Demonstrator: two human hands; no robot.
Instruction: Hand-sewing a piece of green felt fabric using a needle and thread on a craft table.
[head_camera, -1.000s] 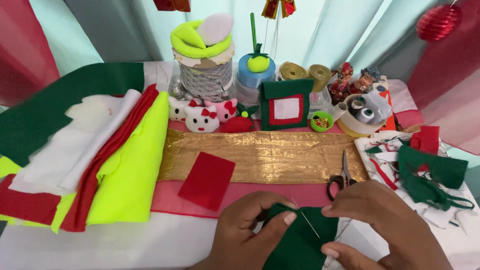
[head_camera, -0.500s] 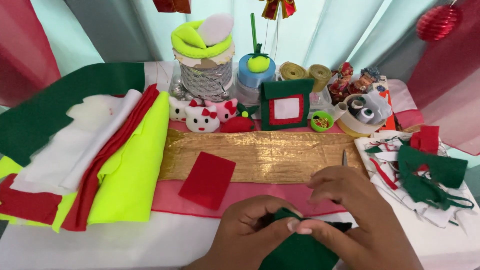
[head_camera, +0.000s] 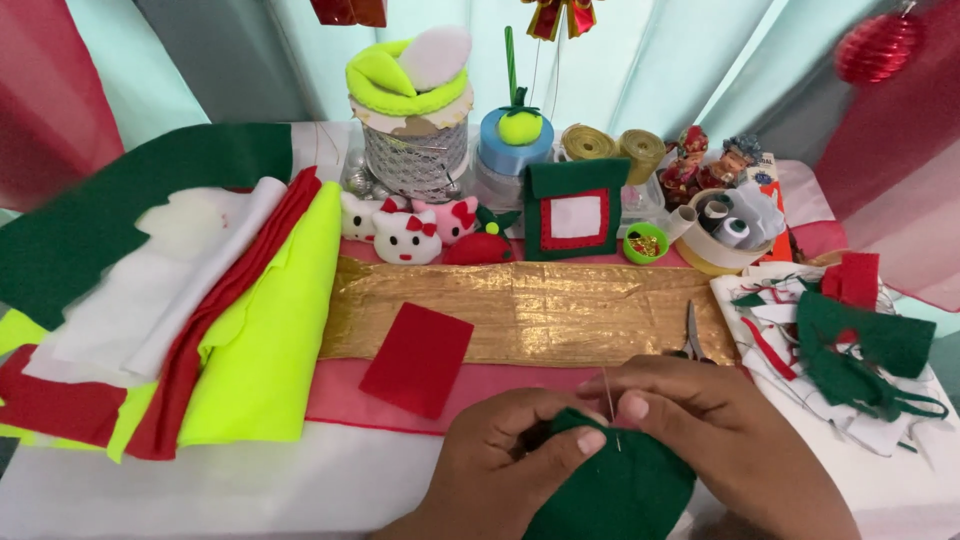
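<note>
Two hands meet at the near edge of the table, both yours. Your left hand (head_camera: 510, 455) comes in from below with its fingers curled together and the thumb pressed down on the top edge of the dark green felt piece (head_camera: 615, 490), pinching it. Your right hand (head_camera: 710, 425) arches over the felt from the right, thumb and forefinger closed on a thin needle (head_camera: 610, 405) that stands nearly upright, its lower end at the felt's top edge between your two thumbs.

That one green felt piece lies flat under your hands, rounded along the top, plain and unmarked where it shows; its lower part runs out of view.

Just beyond your hands lies one red felt rectangle (head_camera: 417, 357), tilted, half on the gold fabric strip (head_camera: 540, 310) that runs across the table. One pair of scissors (head_camera: 692, 340) rests by your right hand's knuckles. To the right sits one heap of green, red and white felt scraps (head_camera: 840, 350). To the left, one stack of felt sheets (head_camera: 180, 310) fans out in green, white, red and neon yellow.

Farther back stand three small cat plush figures (head_camera: 405, 232), one green felt frame (head_camera: 575, 208) with a white centre, two gold ribbon rolls (head_camera: 615, 148) and one silver mesh tin (head_camera: 412, 160).
</note>
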